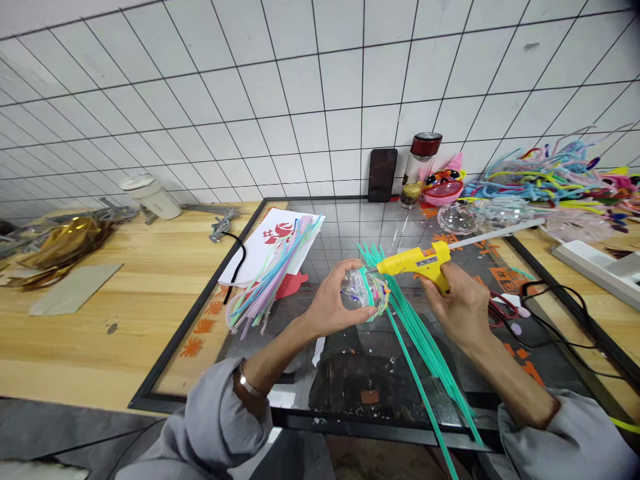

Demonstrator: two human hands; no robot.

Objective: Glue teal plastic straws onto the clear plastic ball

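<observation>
My left hand [334, 301] grips a clear plastic ball [356, 291] wrapped with a teal strip and several coloured strands on its right side. In my right hand [461, 305] is a yellow hot glue gun [417, 263], with a long white glue stick [495, 234] sticking out of its back end. The gun's nozzle is at the top of the ball, by the teal strip; whether it touches cannot be made out. Beneath both hands, a bundle of teal pipe cleaners [425, 347] lies across the glass and hangs over the front edge.
Left of my hands, pastel pipe cleaners [280, 273] rest on white paper [253, 243]. At the back stand a phone [383, 175] and a glass bottle [419, 170]. A pipe-cleaner heap [545, 173], clear plastic shells [457, 217], scissors [501, 310] and a black cord [555, 313] lie right.
</observation>
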